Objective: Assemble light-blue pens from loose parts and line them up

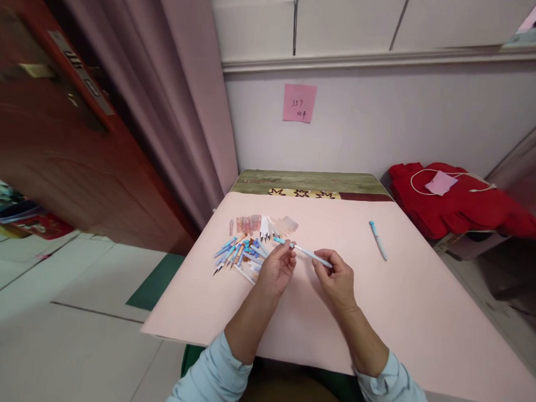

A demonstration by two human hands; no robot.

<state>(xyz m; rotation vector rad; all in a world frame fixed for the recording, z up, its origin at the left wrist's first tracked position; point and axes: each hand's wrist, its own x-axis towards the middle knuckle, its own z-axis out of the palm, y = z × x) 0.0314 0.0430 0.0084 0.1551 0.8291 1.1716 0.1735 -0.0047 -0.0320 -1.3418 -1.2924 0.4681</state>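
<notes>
Right of the pile of pen parts (238,253), a blue-topped section (278,240) is being pinched by the left hand (277,269) and a pale barrel (315,257) by the right hand (338,280); the two are apparently being fitted together, steady alignment being called for next.

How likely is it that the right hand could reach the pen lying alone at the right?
Probably yes: only pink sheet shows between the right hand and the lone pen. That hand holds a pale pen barrel, though, so it would likely need to let go first.
</notes>
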